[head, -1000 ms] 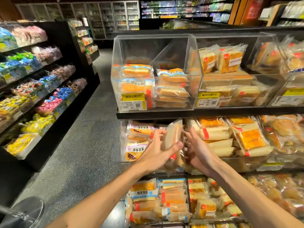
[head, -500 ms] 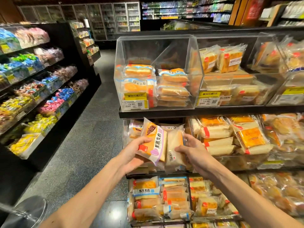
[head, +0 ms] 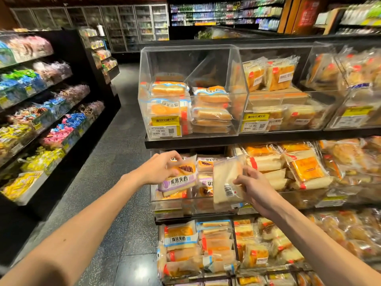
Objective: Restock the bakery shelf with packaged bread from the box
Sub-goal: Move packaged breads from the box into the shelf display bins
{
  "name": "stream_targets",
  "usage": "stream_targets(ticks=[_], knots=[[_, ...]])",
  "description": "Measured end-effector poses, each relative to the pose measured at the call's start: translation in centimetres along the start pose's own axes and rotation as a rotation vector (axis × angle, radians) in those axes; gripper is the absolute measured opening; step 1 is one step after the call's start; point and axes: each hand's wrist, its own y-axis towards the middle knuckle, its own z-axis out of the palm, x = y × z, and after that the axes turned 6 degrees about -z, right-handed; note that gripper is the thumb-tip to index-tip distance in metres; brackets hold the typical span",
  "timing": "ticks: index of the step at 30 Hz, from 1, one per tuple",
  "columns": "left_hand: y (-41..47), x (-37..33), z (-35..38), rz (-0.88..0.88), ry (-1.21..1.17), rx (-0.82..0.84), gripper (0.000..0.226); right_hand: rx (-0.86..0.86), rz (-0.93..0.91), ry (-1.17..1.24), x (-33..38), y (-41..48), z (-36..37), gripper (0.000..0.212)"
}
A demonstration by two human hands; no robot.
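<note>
Head view, the only one.

Left hand [head: 162, 168]: fingers curled over the top edge of the purple-labelled bread pack [head: 181, 179], thumb beneath, gripping it. The pack is tilted with its label toward me, at the mouth of the left compartment of the middle shelf [head: 175, 206], above the clear front lip. Packs of the same print lie just behind it.

Right hand [head: 256, 189]: pinching the pale bread pack [head: 225, 182] by its right edge, thumb on the face near the barcode. The pack stands on edge with its back toward me, just right of the purple one. I cannot tell whether the two wrappers touch.

The supply box is not in view.

Handling, as judged:
- Both packs look light; one hand carries each without strain.
- The contents are soft sliced cake-bread, which dents easily, so squeeze no harder than the hold needs.
- The film is glossy and probably slick. A pinch on the loose seam alone may slide.
- Best hold: across the short edges where the slice gives some body, or flat under the base. Avoid pressing the broad face.
- The wrapper crinkles and can snag on the clear lip, so lift the pack over the lip and do not drag it across.
- Lay flat on the stack, label forward.
</note>
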Motion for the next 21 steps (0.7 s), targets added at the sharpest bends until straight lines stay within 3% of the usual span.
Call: stream_targets(ticks=[3,5,8,14,21], knots=[[1.8,0.6,0.5,-0.006,0.045,0.193,0.023,0.002,0.0,-0.001,-0.1,-0.1,0.2,0.05],[2.6,1.1,1.1,-0.015,0.065,0.215,0.023,0.007,-0.002,0.003,0.1,-0.3,0.3,0.049],[3.5,2.4,2.5,-0.026,0.158,0.154,0.028,0.007,-0.001,0.016,0.3,-0.5,0.5,0.049],[3.6,3.6,4.1,0.097,0.783,-0.058,0.042,-0.037,0.004,-0.02,0.5,-0.6,0.9,0.054],[2.7,5.8,5.9,0.2,0.814,-0.174,0.041,-0.038,0.015,0.047,1.4,-1.1,2.4,0.054]])
